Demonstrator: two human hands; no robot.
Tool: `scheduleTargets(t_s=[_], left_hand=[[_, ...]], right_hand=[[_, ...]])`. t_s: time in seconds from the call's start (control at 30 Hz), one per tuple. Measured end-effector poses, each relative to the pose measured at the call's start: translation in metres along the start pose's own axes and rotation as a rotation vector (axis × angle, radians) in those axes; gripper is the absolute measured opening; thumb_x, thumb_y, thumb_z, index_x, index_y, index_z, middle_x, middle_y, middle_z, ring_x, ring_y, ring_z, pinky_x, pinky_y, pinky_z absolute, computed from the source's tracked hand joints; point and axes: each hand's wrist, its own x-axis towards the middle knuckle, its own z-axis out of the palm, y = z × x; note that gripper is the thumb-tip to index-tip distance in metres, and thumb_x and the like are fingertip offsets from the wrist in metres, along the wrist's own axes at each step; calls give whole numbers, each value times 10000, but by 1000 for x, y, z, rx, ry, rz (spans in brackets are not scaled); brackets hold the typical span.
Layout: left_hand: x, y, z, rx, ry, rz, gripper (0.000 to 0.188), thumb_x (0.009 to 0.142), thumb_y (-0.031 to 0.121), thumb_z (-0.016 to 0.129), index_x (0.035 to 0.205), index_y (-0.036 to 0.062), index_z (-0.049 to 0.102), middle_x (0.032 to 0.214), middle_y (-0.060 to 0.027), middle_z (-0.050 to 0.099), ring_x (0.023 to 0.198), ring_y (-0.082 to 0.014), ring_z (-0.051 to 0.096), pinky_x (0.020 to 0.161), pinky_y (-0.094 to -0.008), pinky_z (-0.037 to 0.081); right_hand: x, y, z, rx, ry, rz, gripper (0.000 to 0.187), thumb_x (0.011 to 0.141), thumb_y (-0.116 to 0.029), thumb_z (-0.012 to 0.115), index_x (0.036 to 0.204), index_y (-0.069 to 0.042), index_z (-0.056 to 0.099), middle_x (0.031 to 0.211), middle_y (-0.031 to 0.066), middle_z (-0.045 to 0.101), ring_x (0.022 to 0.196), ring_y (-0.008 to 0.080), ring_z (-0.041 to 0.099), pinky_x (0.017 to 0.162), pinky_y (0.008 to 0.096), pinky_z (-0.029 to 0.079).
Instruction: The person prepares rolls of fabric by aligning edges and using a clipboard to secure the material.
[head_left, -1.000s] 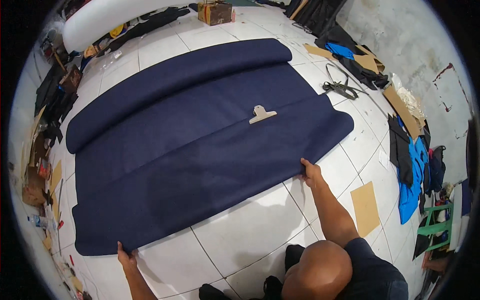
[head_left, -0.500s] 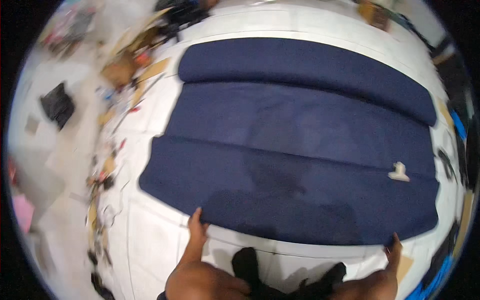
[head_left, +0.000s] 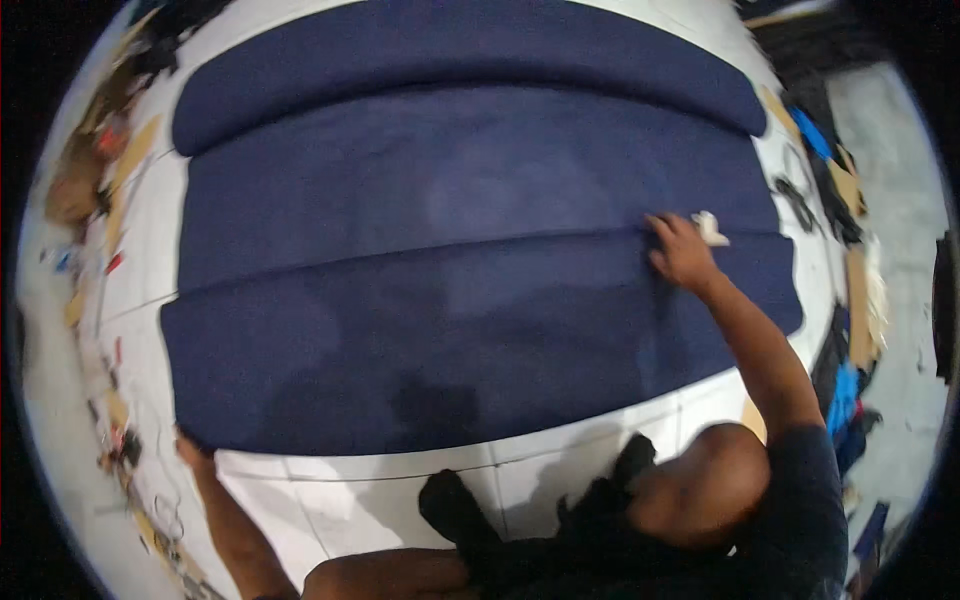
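A wide piece of navy fabric [head_left: 400,190] is spread on the white tiled floor, with its near part folded over in a flap [head_left: 520,340] and its far part in a thick fold or roll [head_left: 460,45]. At the flap's near left corner, my left hand [head_left: 197,455] grips the fabric edge; its fingertips are partly hidden. My right hand [head_left: 685,255] is over the flap's far edge on the right, fingers spread, with nothing seen in it. Just beyond it lies a small white object [head_left: 708,229], whose kind I cannot make out.
My dark-covered feet [head_left: 455,505] are on the tiles [head_left: 340,500] just short of the fabric. Scraps and cardboard pieces [head_left: 130,165] line the left side. Along the right are a dark cord or tool [head_left: 797,203], a cardboard strip [head_left: 857,305] and blue material [head_left: 845,395].
My right hand has left the near edge and reached forward to the flap's far edge beside the white object. My left hand has moved left along the near edge to the corner. The view has shifted.
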Motion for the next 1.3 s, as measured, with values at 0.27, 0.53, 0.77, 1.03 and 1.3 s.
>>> scheduleTargets(t_s=[0.27, 0.53, 0.77, 1.03, 1.3], left_hand=[[-38, 33, 78, -548, -157, -280, 708, 918, 545, 432, 1406, 44, 323, 1417, -123, 392, 1263, -276, 426, 1025, -414, 369], [-51, -1, 33, -89, 54, -173, 694, 877, 590, 473, 1370, 108, 390, 1325, -81, 493, 1120, -251, 523, 919, -352, 427], [-41, -15, 60, -172, 46, -267, 674, 863, 571, 521, 1198, -14, 508, 1129, -130, 585, 918, -224, 586, 737, -337, 480], [-13, -31, 24, 147, 361, -205, 572, 846, 471, 533, 1340, 201, 424, 875, -111, 684, 686, -208, 647, 575, -354, 518], [-194, 38, 195, -764, -91, -391, 642, 872, 510, 531, 1307, 47, 437, 1301, -120, 495, 1111, -282, 525, 872, -376, 482]], right_hand=[[26, 57, 15, -15, -287, -8, 436, 827, -374, 512, 1029, 5, 589, 1042, 228, 593, 1031, 405, 542, 898, 450, 435], [-5, 28, 10, 121, -347, 63, 511, 816, -384, 529, 1137, 10, 588, 1153, 226, 578, 1104, 389, 525, 948, 432, 415], [-9, 33, -1, 38, -374, 92, 476, 836, -356, 489, 1173, -28, 560, 1175, 206, 559, 1102, 374, 520, 990, 420, 387], [-88, 1, 3, 227, 295, 222, 432, 843, -239, 590, 1196, -21, 470, 1144, 210, 528, 1056, 391, 524, 891, 436, 438], [-305, 43, 58, 1276, 225, 1571, 670, 801, -529, 651, 1101, 47, 489, 901, 178, 571, 734, 255, 612, 583, 383, 499]])
